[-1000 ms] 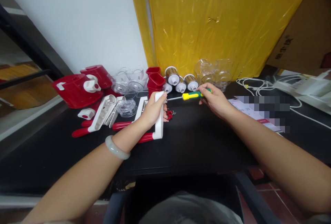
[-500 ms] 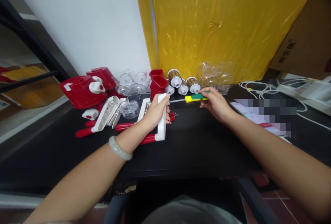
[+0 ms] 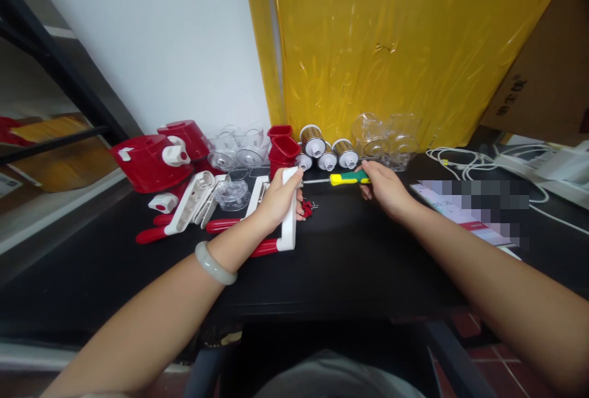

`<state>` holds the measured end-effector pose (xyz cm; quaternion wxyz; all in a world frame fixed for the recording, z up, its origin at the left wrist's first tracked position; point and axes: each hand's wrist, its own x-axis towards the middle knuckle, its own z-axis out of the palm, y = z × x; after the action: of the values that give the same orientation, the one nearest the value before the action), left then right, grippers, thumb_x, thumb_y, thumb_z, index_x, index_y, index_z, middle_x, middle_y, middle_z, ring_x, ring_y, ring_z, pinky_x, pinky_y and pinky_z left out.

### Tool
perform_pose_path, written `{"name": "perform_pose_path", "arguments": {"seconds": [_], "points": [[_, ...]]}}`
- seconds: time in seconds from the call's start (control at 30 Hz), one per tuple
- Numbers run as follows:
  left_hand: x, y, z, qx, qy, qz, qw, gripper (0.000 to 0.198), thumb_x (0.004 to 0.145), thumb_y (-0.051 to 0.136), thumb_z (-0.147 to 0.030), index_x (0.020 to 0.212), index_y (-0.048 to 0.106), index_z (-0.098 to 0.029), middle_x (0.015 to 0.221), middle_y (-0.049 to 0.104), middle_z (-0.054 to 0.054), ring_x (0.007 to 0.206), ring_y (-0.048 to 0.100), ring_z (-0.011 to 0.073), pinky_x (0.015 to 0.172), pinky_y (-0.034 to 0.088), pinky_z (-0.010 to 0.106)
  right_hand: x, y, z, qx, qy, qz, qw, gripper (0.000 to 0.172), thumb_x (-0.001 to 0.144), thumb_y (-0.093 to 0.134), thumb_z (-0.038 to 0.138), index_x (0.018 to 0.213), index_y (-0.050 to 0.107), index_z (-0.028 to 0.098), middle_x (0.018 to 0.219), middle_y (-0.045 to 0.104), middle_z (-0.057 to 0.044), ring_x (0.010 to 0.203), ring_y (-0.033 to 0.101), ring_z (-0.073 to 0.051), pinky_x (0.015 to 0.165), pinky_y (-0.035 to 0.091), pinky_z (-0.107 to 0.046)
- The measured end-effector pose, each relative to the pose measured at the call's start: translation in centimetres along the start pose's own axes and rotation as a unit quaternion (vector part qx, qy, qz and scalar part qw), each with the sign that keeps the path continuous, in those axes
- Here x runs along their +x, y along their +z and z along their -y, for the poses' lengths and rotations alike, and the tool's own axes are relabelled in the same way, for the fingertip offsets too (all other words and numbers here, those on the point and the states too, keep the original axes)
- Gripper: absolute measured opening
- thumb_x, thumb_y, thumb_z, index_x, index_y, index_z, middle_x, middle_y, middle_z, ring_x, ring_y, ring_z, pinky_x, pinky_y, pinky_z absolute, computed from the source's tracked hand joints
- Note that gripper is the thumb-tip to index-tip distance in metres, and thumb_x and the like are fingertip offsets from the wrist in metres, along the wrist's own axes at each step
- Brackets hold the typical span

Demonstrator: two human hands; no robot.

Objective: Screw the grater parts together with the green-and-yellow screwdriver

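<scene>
My left hand [image 3: 278,197] is closed around a white crank handle [image 3: 289,226] with a red grip [image 3: 265,248]. In my right hand [image 3: 380,184] is a screwdriver [image 3: 348,178] with a green and yellow handle, held level. Its metal shaft points left and its tip meets the top end of the white handle by my left thumb; the exact contact is too small to make out. Small red pieces with metal screws [image 3: 308,208] show beside my left fingertips. Another white handle with a red grip [image 3: 224,225] lies just left, partly behind my hand.
Red housings [image 3: 151,162], more white handles [image 3: 186,205] and a clear plastic part [image 3: 232,194] stand to the left. Behind are red hoppers [image 3: 283,149], several metal grater drums [image 3: 313,140] and clear containers [image 3: 375,137]. A phone [image 3: 453,208] and white cables [image 3: 464,162] lie right.
The screwdriver's handle has turned a little, and my right-hand fingers have shifted on its end. My left hand keeps its hold; the whole view has moved slightly.
</scene>
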<state>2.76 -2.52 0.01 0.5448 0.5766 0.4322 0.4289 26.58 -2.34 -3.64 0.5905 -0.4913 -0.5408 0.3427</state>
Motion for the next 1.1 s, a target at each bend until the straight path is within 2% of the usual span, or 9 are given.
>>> {"name": "perform_pose_path", "arguments": {"seconds": [0.4,0.9,1.1], "points": [[0.00,0.00,-0.10,0.005,-0.018,-0.003,1.000,0.029,0.095,0.056,-0.049,0.104,0.042,-0.025,0.065,0.053,-0.007,0.040,0.051,0.0109,0.037,0.052,0.025,-0.24,0.24,0.53,0.009,0.011,0.007,1.000,0.041,0.085,0.062,0.063,0.080,0.058,0.022,0.042,0.042,0.007,0.039,0.040,-0.011,0.044,0.036,-0.025],[0.08,-0.12,0.09,0.007,-0.022,0.005,1.000,0.032,0.094,0.057,-0.052,0.104,0.043,-0.025,0.065,0.053,-0.007,0.040,0.051,0.0116,0.037,0.052,0.026,-0.30,0.38,0.82,0.034,0.015,-0.003,0.999,0.036,0.082,0.066,0.057,0.079,0.059,0.021,0.041,0.039,0.008,0.040,0.038,-0.010,0.045,0.038,-0.026],[0.01,-0.13,0.09,-0.002,-0.011,0.005,1.000,0.034,0.093,0.059,-0.053,0.104,0.042,-0.025,0.064,0.053,-0.007,0.040,0.052,0.0114,0.038,0.052,0.025,-0.34,0.46,0.93,0.083,0.002,0.006,0.997,0.032,0.078,0.071,0.051,0.081,0.060,0.021,0.051,0.045,0.007,0.044,0.038,-0.009,0.047,0.040,-0.026]]}}
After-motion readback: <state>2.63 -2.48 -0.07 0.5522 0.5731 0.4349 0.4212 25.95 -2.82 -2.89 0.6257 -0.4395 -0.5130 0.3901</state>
